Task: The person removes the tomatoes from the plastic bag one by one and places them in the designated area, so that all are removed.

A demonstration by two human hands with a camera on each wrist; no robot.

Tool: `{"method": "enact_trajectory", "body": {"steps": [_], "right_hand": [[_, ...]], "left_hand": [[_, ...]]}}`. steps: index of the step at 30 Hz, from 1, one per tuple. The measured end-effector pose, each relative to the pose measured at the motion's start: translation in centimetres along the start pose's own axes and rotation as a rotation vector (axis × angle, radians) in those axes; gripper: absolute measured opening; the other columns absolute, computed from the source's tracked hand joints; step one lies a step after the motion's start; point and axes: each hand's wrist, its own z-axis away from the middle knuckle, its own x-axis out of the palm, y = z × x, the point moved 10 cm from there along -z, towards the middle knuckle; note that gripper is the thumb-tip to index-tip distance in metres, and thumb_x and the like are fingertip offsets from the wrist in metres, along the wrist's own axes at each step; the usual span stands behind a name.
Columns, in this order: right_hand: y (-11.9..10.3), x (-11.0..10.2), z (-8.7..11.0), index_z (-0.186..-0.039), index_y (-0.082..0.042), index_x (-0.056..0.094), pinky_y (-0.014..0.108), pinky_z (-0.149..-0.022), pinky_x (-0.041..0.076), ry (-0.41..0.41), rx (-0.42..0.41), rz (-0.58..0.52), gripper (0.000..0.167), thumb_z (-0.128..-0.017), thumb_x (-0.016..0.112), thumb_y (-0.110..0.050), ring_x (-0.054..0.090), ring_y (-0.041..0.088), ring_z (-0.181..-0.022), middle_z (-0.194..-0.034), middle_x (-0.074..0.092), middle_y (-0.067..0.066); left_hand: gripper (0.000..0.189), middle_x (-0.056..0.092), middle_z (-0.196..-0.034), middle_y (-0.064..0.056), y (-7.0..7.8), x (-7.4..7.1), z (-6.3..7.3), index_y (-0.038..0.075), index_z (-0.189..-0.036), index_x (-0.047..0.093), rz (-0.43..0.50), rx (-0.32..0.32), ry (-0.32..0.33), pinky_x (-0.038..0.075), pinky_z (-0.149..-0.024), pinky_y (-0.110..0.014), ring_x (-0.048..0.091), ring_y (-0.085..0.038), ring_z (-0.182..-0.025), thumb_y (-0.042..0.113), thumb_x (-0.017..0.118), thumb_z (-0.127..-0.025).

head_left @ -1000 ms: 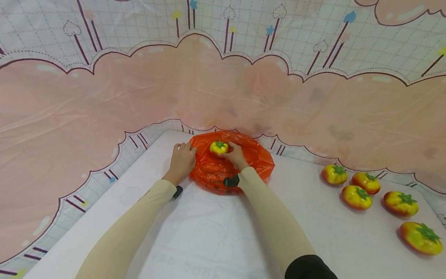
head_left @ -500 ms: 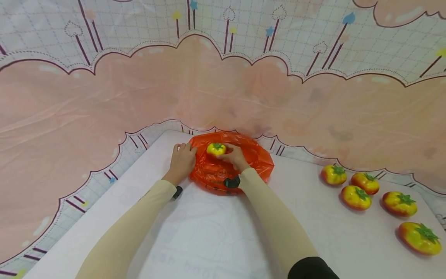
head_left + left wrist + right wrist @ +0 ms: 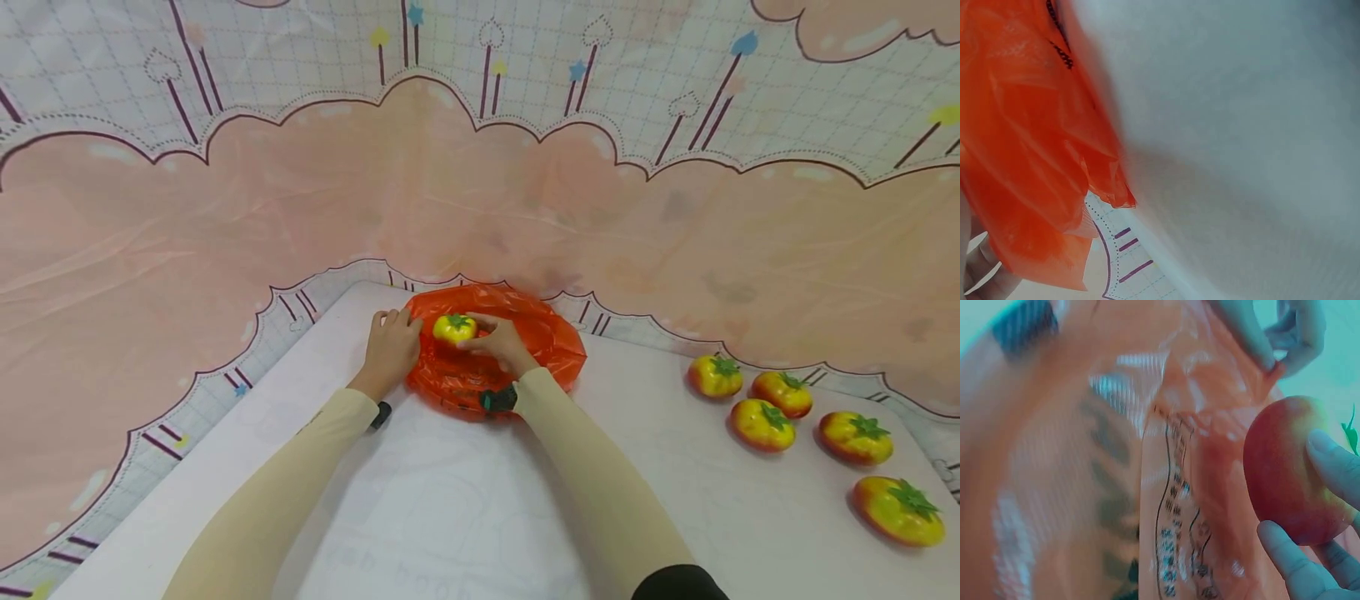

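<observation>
An orange-red plastic bag (image 3: 532, 333) lies spread on the white table, its mouth facing up. At its left edge my left hand (image 3: 390, 348) pinches the plastic; the right wrist view shows these fingers (image 3: 1300, 344) gripping a fold of the rim. My right hand (image 3: 501, 343) holds a glossy red-and-yellow tomato-like fruit (image 3: 453, 330) with a green leafy top, over the bag's opening. Up close, thumb and fingers sit around the fruit (image 3: 1282, 469), beside printed plastic. In the left wrist view the bag (image 3: 1029, 144) hides most of the left hand (image 3: 988, 272).
To the right on the table (image 3: 450, 508) lie several similar fruits, among them a near one (image 3: 896, 510) and a far one (image 3: 715, 377). A peach-coloured printed cloth (image 3: 300, 200) hangs behind the table's back edge.
My right hand has carried the fruit a little left and nearer to me, toward the left hand. The left hand stays at the bag's edge, and the other fruits have not moved.
</observation>
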Motion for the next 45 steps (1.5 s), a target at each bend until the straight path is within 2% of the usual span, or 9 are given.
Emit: {"method": "enact_trajectory", "body": {"steps": [8,17,24,31,38,45], "right_hand": [[-1.9,0.0,1.2,-0.13,-0.018,0.057,0.035,-0.089,0.053,-0.011,-0.08,-0.031,0.059,-0.076,0.073,0.0,0.048,0.026,-0.125,-0.141,0.048,0.004],[-4.0,-1.4,3.5,-0.13,-0.019,0.057,0.035,-0.092,0.051,0.006,-0.127,0.066,0.059,-0.076,0.076,-0.006,0.047,0.025,-0.127,-0.143,0.045,0.002],[-5.5,-3.1,5.4,-0.128,-0.02,0.058,0.038,-0.096,0.049,0.025,-0.208,0.127,0.057,-0.075,0.077,-0.009,0.047,0.025,-0.125,-0.14,0.047,0.001],[-5.6,-4.9,6.4,-0.129,-0.019,0.057,0.038,-0.098,0.048,0.051,-0.23,0.138,0.06,-0.074,0.078,-0.008,0.052,0.025,-0.12,-0.135,0.053,0.006],[-5.6,-6.3,7.9,-0.127,-0.021,0.057,0.038,-0.098,0.048,0.064,-0.228,0.153,0.059,-0.074,0.078,-0.01,0.052,0.025,-0.12,-0.135,0.053,0.004],[-5.6,-7.7,9.7,-0.131,-0.017,0.052,0.04,-0.099,0.046,0.065,-0.238,0.158,0.061,-0.076,0.076,-0.009,0.05,0.028,-0.124,-0.137,0.049,0.006]], "left_hand": [[0.026,0.06,-0.107,-0.017,0.1,0.0,-0.1,0.004,-0.109,0.063,0.009,0.002,-0.003,0.037,-0.101,-0.051,0.053,-0.033,-0.104,0.012,0.064,-0.085],[0.022,0.06,-0.103,-0.017,0.0,0.0,-0.2,0.003,-0.106,0.063,0.02,0.007,0.005,0.037,-0.101,-0.051,0.053,-0.033,-0.101,0.012,0.063,-0.085],[0.023,0.06,-0.105,-0.018,0.2,-0.4,0.0,0.003,-0.106,0.063,0.018,0.009,0.005,0.037,-0.1,-0.051,0.053,-0.033,-0.103,0.012,0.063,-0.085],[0.018,0.06,-0.108,-0.019,0.4,-0.8,0.0,0.002,-0.101,0.063,0.023,0.02,0.04,0.037,-0.097,-0.05,0.053,-0.035,-0.102,0.009,0.058,-0.085],[0.02,0.059,-0.112,-0.02,0.4,-0.6,0.0,0.002,-0.104,0.063,0.029,0.022,0.034,0.036,-0.099,-0.051,0.053,-0.035,-0.104,0.009,0.059,-0.085],[0.018,0.058,-0.099,-0.017,0.5,-0.7,0.0,0.002,-0.102,0.063,0.036,0.033,0.054,0.037,-0.097,-0.051,0.053,-0.034,-0.099,0.008,0.06,-0.085]]}}
